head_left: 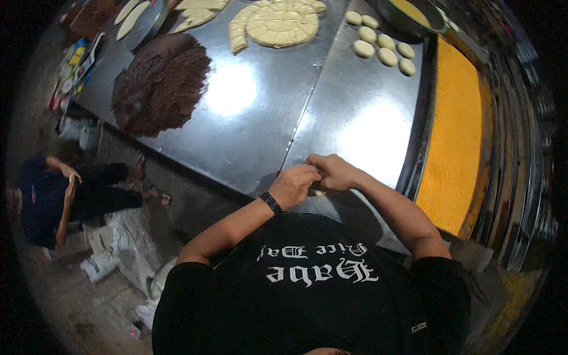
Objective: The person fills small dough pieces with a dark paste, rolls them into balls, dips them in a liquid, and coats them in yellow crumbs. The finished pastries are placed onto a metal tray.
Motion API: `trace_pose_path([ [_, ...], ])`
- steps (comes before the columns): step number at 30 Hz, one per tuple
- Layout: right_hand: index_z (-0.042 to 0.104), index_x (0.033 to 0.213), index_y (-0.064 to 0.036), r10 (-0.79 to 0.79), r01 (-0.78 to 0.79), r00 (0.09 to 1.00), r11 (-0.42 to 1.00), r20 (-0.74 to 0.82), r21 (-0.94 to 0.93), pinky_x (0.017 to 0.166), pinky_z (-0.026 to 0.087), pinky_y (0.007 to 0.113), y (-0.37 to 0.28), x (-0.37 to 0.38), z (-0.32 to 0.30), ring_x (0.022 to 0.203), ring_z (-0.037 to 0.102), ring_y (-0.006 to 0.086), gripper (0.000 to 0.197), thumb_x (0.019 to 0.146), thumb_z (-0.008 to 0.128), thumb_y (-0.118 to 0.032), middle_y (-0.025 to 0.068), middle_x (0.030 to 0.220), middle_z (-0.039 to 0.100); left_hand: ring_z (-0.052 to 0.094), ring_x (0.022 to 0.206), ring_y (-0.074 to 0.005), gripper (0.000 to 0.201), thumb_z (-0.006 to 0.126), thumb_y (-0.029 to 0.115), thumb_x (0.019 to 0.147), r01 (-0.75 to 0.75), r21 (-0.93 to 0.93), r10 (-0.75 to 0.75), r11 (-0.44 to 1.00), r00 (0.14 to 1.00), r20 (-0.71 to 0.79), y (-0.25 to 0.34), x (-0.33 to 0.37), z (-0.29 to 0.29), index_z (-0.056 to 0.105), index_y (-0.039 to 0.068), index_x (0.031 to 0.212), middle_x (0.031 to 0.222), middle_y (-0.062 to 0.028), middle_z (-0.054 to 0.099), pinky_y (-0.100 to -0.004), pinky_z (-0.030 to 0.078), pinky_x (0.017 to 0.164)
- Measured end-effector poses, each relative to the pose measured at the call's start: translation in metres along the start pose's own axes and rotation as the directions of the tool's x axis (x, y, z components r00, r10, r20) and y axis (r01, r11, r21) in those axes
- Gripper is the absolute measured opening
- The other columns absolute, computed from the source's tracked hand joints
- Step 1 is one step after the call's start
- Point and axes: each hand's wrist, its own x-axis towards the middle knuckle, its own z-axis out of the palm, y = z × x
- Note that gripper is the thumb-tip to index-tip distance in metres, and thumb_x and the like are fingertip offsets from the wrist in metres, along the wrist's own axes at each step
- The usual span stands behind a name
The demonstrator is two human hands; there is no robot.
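Close to my body, over the near edge of the metal table, my two hands meet. The fingers of my left hand are bent and pressed together against my right hand, which is curled closed. A small pale bit of something shows beneath them, but the fingers hide most of it, so I cannot make out what it is. Farther off to the left lies a large mound of dark brown paste. Cut pale dough is spread flat at the far side. Several round dough pieces sit at the far right.
A bowl of yellow liquid stands at the far right corner. Along the table's right side runs a long tray with an orange-yellow surface. A metal basin is at the far left. Another person sits at left, near white sacks.
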Motion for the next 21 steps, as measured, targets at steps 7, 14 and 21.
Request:
trace_pose_path([
  [7,0.06,0.091,-0.0021,0.25,-0.142,0.962,0.799,-0.108,0.584,0.06,0.052,0.028,0.018,-0.029,0.007,0.07,0.062,0.0156,0.022,0.073,0.071,-0.003,0.0088,0.079,0.06,0.058,0.096,-0.0211,0.041,0.074,0.011,0.071,0.41,-0.501,-0.433,0.762,0.898,0.076,0.002,-0.005,0.001,0.061,0.005,0.109,0.101,-0.0097,0.059,-0.0324,0.051,0.08],
  [14,0.067,0.08,-0.0045,-0.007,-0.067,0.779,0.993,-0.626,-0.095,0.067,0.052,0.035,0.0,-0.037,0.052,0.074,0.063,0.0288,0.013,0.068,0.072,-0.005,0.0125,0.08,0.063,0.058,0.099,-0.0253,0.022,0.07,0.012,0.075,0.182,-0.419,-0.162,0.889,0.983,0.082,-0.03,-0.005,0.011,0.067,0.006,0.096,0.107,-0.0112,0.059,-0.0357,0.049,0.083],
  [21,0.067,0.091,-0.0043,-0.068,-0.138,0.847,0.93,-0.527,-0.341,0.073,0.05,0.041,-0.113,-0.003,-0.015,0.077,0.062,0.0346,0.02,0.084,0.057,-0.02,0.0176,0.087,0.065,0.054,0.105,-0.0305,0.006,0.061,0.003,0.075,-0.085,-0.164,0.078,0.983,0.996,-0.047,-0.028,-0.007,0.009,0.06,0.005,0.081,0.11,-0.0104,0.059,-0.0399,0.045,0.088],
])
